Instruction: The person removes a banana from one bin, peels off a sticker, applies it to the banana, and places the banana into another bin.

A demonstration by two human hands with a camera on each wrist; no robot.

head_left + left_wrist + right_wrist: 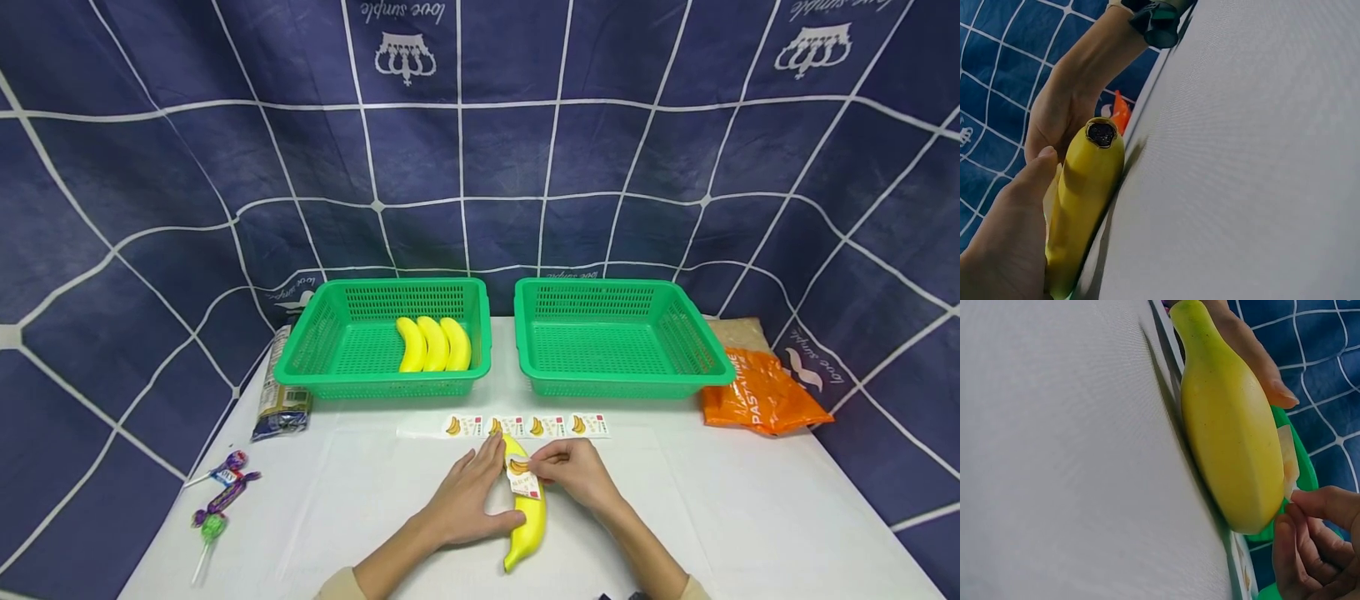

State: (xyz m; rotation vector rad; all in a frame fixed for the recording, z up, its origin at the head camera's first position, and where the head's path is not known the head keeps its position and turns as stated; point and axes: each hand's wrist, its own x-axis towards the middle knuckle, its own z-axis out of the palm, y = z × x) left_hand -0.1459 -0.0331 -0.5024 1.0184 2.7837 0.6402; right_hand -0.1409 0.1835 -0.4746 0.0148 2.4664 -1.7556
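Note:
A yellow banana (531,525) lies lengthwise on the white table between the hands. My left hand (471,493) rests along its left side, fingers extended toward its far end and thumb touching its nearer part. A white sticker (521,482) printted with bananas lies over the banana's upper side. My right hand (573,473) pinches the sticker's right edge between thumb and forefinger; the right wrist view shows these fingertips (1300,499) at the sticker's end, which stands partly off the peel. Just beyond is a backing strip (420,427) bearing several similar stickers.
At the back left, a green basket (300,354) holds three bananas. Another green basket (592,354) stands right of it. An orange bag (765,396) lies far right, a dark package (283,408) at left, with lollipops (213,527) and a wrapped candy (227,496) nearer.

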